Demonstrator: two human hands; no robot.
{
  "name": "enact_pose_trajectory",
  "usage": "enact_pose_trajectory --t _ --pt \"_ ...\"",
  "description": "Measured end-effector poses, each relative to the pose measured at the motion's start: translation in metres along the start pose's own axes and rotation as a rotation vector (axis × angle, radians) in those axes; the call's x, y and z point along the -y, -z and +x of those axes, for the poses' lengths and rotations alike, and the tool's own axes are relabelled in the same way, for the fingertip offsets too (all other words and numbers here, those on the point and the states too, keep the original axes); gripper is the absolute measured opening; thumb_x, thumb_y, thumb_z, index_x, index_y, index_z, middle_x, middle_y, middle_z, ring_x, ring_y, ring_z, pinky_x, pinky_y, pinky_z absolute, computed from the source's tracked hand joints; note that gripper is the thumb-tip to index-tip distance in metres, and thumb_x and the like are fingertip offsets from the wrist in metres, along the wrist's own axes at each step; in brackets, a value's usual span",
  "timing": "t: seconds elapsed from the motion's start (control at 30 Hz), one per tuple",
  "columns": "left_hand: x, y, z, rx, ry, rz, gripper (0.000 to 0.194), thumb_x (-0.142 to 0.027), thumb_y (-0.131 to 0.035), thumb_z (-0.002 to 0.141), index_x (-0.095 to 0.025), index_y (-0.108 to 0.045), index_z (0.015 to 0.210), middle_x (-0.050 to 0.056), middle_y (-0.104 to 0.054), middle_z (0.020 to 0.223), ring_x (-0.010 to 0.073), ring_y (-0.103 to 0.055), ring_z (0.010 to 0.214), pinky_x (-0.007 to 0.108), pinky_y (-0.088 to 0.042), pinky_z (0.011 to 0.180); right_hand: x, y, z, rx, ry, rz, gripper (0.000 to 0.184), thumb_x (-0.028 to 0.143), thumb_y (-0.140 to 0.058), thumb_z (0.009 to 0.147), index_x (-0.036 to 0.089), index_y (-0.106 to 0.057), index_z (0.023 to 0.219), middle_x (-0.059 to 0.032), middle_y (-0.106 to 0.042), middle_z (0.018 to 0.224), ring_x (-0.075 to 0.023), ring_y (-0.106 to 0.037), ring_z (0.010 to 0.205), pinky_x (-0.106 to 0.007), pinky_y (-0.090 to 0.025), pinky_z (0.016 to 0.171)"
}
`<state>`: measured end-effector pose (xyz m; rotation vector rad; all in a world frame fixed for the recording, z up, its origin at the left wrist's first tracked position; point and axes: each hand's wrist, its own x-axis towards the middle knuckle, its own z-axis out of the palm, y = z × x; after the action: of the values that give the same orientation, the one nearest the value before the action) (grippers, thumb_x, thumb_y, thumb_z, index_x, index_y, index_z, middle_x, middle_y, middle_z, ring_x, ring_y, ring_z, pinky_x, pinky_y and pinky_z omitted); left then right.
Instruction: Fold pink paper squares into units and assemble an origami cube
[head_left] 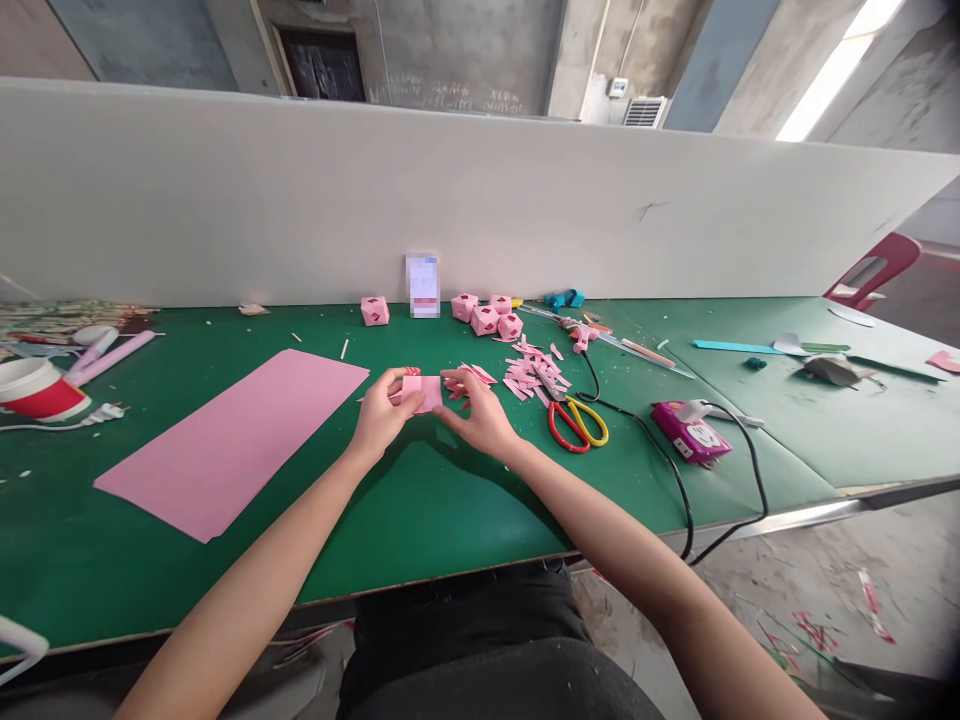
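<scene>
Between my two hands, just above the green table, is a small pink paper piece [429, 392] with a crease down its middle. My left hand [386, 408] pinches its left side between thumb and fingers. On its right edge, my right hand [476, 408] has thumb and fingers closed in a pinch. Behind my right hand lie cut pink paper strips [534, 370], partly covered by the scissors [576, 420] with one red and one yellow handle. A large pink paper sheet [240, 435] lies left of my left hand.
Several folded pink paper cubes [486, 320] sit near the white partition [300, 200], beside an upright phone [423, 286]. A pink glue gun [581, 337] trails a black cord to a purple power socket [690, 435]. A red-and-white paper cup [41, 390] stands far left.
</scene>
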<state>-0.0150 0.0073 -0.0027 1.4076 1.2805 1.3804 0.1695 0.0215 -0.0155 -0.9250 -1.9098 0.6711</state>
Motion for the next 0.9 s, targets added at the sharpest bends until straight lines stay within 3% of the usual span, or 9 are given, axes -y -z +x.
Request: enact_pose_trajectory --t 0.1,0.17,0.33,0.53,0.9 --pt "-0.002 -0.001 -0.002 0.005 -0.016 0.025 0.048 -0.031 -0.075 0.073 -0.021 -0.061 0.118 0.008 -0.072 0.108 0.0232 -0.073 0.090 0.033 -0.059 0.074 0.002 0.001 -0.002 0.029 0.179 -0.155 0.053 0.037 -0.073 0.085 0.023 -0.053 0.133 -0.0128 -0.056 0.130 -0.0263 -0.057 0.120 -0.043 -0.050 0.101" --pt "-0.003 -0.002 -0.003 0.025 -0.010 0.024 0.049 -0.030 -0.075 0.074 -0.021 -0.060 0.120 0.007 -0.072 0.103 0.0227 -0.073 0.087 0.033 -0.059 0.073 -0.001 0.001 -0.002 0.029 0.205 -0.191 0.047 0.038 -0.072 0.086 0.023 -0.057 0.128 -0.0134 -0.055 0.129 -0.0275 -0.053 0.124 -0.045 -0.049 0.104" --pt "-0.007 -0.003 -0.004 0.069 0.012 -0.028 0.050 -0.043 -0.075 0.078 -0.020 -0.059 0.120 0.010 -0.074 0.108 0.0242 -0.074 0.087 0.036 -0.061 0.072 -0.008 0.000 -0.001 -0.002 0.162 -0.190 0.019 0.038 -0.066 0.092 0.024 -0.071 0.103 -0.0118 -0.056 0.126 -0.0256 -0.058 0.116 -0.042 -0.051 0.101" --pt "-0.013 -0.004 -0.005 0.097 0.015 -0.075 0.051 -0.058 -0.068 0.083 -0.019 -0.062 0.116 0.007 -0.077 0.088 0.0239 -0.074 0.082 0.037 -0.062 0.074 -0.006 -0.001 0.001 -0.086 0.143 -0.121 0.028 0.047 -0.064 0.092 0.020 -0.071 0.087 -0.0128 -0.059 0.120 -0.0247 -0.061 0.107 -0.040 -0.051 0.096" --pt "-0.008 -0.003 -0.006 0.199 -0.014 -0.066 0.061 -0.048 -0.078 0.078 -0.018 -0.055 0.126 0.012 -0.078 0.108 0.0277 -0.074 0.099 0.042 -0.060 0.087 -0.003 0.001 0.005 -0.103 0.009 -0.007 0.032 0.052 -0.064 0.090 0.022 -0.062 0.079 -0.0056 -0.068 0.091 -0.0208 -0.061 0.088 -0.034 -0.049 0.078"
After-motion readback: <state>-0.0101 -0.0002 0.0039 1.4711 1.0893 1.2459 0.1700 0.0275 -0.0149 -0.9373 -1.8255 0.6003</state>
